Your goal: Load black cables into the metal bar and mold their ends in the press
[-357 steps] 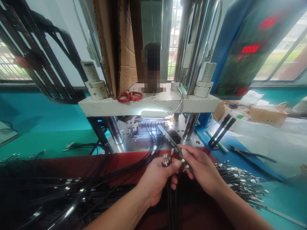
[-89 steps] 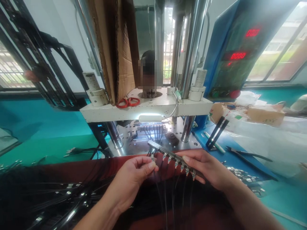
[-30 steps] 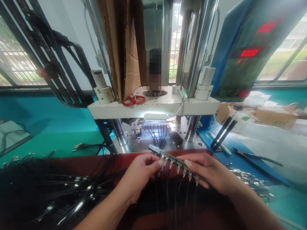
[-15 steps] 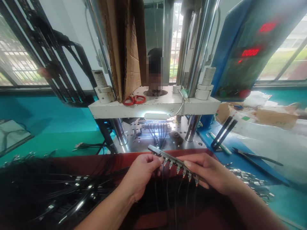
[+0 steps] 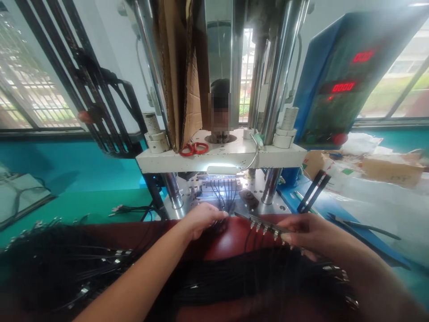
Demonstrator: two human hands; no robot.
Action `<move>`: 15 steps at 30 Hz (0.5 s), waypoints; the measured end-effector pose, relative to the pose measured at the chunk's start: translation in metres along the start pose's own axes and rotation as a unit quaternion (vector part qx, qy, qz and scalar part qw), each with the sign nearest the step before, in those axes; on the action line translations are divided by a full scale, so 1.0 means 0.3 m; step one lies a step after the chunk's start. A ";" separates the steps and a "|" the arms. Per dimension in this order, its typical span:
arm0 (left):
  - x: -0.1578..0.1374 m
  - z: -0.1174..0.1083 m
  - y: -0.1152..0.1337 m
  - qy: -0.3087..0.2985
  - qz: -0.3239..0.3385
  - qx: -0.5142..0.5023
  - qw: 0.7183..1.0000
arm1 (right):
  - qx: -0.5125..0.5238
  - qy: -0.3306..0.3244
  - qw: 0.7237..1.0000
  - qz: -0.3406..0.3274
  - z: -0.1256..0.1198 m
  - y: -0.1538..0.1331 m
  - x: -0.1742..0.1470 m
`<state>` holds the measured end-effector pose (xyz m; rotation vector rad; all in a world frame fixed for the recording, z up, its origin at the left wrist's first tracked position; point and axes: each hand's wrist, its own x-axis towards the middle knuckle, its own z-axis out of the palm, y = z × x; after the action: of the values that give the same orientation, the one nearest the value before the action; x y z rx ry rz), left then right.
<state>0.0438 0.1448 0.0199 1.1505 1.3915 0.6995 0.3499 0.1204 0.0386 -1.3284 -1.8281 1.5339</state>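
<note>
My left hand (image 5: 202,219) and right hand (image 5: 306,229) are bare, my forearms (image 5: 147,261) uncovered at lower left and lower right.

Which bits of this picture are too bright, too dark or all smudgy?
In the head view, the white lamp glows strongly and the right window looks washed out; also in the head view, the black cables sink into darkness, the right forearm looks blurry, and the upper red digits are fuzzy.
</note>
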 end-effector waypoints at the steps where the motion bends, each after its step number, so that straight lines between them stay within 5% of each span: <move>1: 0.010 0.002 0.005 -0.026 -0.018 -0.022 0.999 | -0.002 -0.004 1.000 0.005 0.000 0.006 0.004; 6: 0.024 -0.015 0.025 -0.082 -0.054 -0.102 0.990 | -0.045 -0.045 0.998 -0.010 0.018 -0.004 0.053; 15: 0.023 -0.049 0.035 -0.088 -0.036 -0.165 0.982 | -0.167 -0.187 0.960 -0.128 0.086 -0.114 0.220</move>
<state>0.0332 0.1577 0.0294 0.8731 1.1127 0.7270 0.2852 0.1648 0.0450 -0.9198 -2.4757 1.4522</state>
